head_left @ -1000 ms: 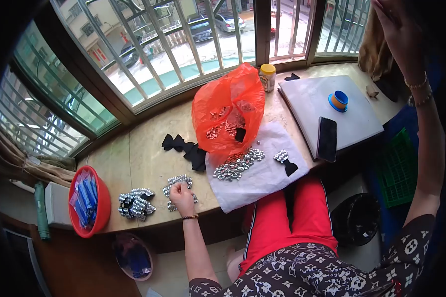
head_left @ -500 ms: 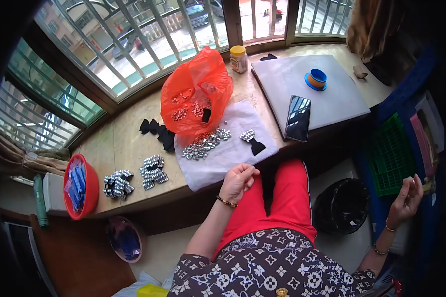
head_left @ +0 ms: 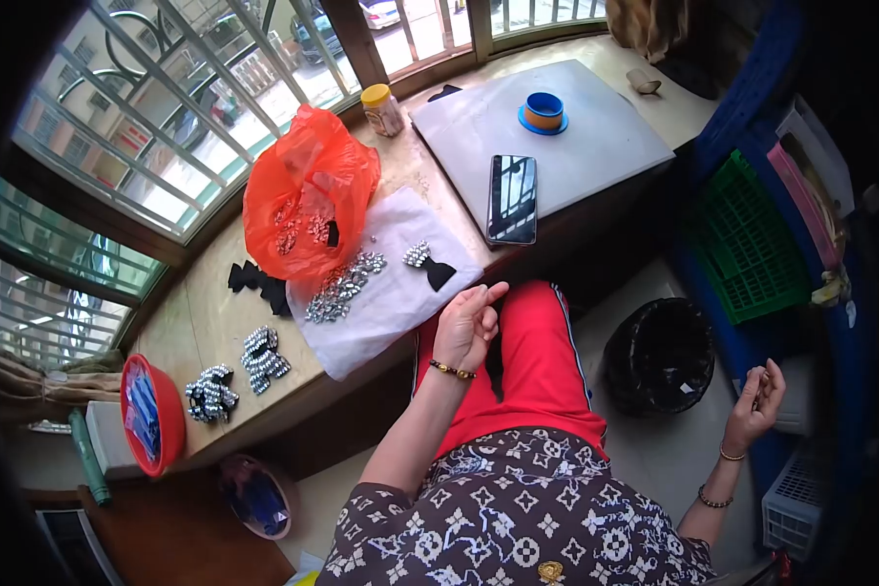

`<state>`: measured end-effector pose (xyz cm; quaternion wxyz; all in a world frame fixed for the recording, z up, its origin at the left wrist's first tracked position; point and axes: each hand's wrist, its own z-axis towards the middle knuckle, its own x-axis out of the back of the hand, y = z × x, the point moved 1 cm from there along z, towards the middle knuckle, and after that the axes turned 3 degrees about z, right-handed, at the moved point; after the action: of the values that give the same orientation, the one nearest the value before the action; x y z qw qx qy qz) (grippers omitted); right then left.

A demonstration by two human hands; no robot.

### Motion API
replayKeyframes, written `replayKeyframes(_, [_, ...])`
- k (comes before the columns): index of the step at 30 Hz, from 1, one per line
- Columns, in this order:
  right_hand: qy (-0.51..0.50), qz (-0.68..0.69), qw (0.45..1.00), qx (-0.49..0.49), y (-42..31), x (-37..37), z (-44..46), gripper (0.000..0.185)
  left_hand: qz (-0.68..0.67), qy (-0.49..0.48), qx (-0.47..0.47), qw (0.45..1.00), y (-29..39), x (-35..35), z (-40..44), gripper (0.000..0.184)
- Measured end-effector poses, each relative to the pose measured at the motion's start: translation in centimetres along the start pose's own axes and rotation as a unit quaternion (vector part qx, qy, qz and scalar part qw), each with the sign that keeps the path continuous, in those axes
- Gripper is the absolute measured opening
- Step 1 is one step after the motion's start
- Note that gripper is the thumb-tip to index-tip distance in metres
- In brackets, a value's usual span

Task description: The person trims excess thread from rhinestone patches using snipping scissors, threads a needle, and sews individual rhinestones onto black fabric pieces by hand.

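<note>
My left hand (head_left: 467,327) is raised over my lap near the sill's front edge, fingers partly curled and apart, with nothing visible in it. Off to the right, beyond the black bin, my right hand (head_left: 754,408) hangs with its fingers loosely bent and apart, also holding nothing that shows. On the white cloth (head_left: 386,314) lie a pile of silver beads (head_left: 337,293) and a black bow with silver beads (head_left: 430,266). An open red plastic bag (head_left: 308,186) with more beads rests at the cloth's back left. Beaded silver pieces (head_left: 263,358) sit left of the cloth.
A phone (head_left: 512,199) and a blue and orange ring (head_left: 543,113) lie on the grey board (head_left: 596,146). A yellow-lidded jar (head_left: 382,110) stands by the window. A red basin (head_left: 171,420) is at the left, a black-lined bin (head_left: 659,356) on the floor, a green crate (head_left: 752,239) at the right.
My left hand has moved from the beaded pieces to above my lap, its fingers now looser. My right hand has come down from the upper right. The view has shifted right.
</note>
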<state>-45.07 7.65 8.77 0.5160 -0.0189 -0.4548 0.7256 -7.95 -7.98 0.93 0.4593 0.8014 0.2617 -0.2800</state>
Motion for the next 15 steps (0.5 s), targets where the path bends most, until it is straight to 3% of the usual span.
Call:
replayKeyframes(8, [-0.059, -0.091, 0.993, -0.056, 2.6, 1.5, -2.0, 0.024, -0.099, -0.039, -0.023, 0.994, 0.4, 0.8, 1.0, 0.009])
replayKeyframes(15, [-0.09, -0.098, 0.991, -0.028, 4.4, 0.6, -3.3, 0.031, -0.166, -0.025, -0.03, 0.985, 2.2, 3.0, 1.2, 0.015])
